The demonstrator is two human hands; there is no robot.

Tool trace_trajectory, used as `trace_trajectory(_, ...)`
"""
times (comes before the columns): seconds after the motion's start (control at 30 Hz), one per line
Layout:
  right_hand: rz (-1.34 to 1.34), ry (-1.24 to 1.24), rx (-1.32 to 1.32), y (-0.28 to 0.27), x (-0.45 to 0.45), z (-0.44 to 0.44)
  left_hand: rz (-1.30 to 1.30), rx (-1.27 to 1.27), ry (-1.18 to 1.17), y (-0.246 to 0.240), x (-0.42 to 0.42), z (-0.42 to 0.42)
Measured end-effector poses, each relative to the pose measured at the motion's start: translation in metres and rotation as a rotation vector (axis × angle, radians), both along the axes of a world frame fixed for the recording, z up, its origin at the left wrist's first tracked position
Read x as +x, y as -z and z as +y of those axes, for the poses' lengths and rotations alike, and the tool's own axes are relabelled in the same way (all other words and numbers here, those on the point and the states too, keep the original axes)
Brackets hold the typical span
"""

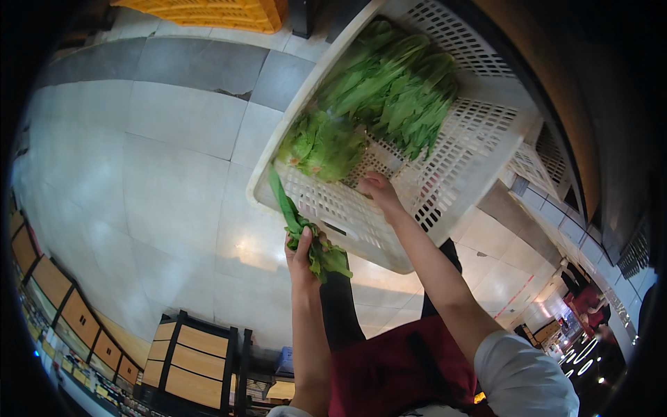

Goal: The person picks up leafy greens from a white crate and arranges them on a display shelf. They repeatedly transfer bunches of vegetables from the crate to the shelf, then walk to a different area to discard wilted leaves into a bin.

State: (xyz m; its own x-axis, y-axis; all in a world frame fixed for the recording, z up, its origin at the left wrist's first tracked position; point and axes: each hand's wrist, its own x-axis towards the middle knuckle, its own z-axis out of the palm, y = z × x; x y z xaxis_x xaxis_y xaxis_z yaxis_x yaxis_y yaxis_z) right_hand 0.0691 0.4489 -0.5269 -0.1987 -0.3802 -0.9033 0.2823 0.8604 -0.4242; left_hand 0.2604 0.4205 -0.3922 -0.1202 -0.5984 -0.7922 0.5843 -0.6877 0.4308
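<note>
A white perforated plastic crate (333, 208) stands before me. Long-leaved green vegetables (385, 94) lie in its far part, and paler lettuce heads (323, 143) rest nearer, at the left side. My left hand (302, 250) is closed around loose green leaves (325, 255), just outside the crate's near left corner; one long leaf sticks up from the grip towards the rim. My right hand (378, 190) reaches into the crate, beside the lettuce, with its fingers curled. Whether anything small is between those fingers cannot be told.
An orange plastic crate (224, 13) stands on the tiled floor at the top left. Wooden cabinets (193, 359) with black frames line the lower left. Another white crate (539, 161) is at the right. A person in dark red (586, 307) is far off at the lower right.
</note>
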Motion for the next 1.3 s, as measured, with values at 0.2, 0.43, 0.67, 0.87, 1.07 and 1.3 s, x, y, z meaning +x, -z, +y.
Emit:
trace_trajectory(0.2,-0.296,0.307,0.301,0.160,0.022,0.021,-0.250,-0.146,0.237,0.055,-0.026,-0.038)
trace_trajectory(0.43,-0.382,0.755,0.130,0.205,0.053,0.016,-1.392,-0.458,1.326,0.178,-0.064,-0.126)
trace_trajectory(0.67,-0.449,0.892,-0.060,0.233,0.071,0.010,-1.553,-0.317,1.543,0.239,-0.055,-0.145)
trace_trajectory(0.87,-0.562,0.862,0.075,0.244,0.064,0.014,-1.483,-0.040,1.729,0.255,-0.059,-0.133)
trace_trajectory(1.07,-0.498,0.860,0.172,0.237,0.061,0.016,-1.409,0.032,1.642,0.243,-0.060,-0.132)
trace_trajectory(1.3,-0.420,1.071,-0.046,0.190,0.009,0.082,-1.321,-0.173,1.569,0.191,-0.101,-0.067)
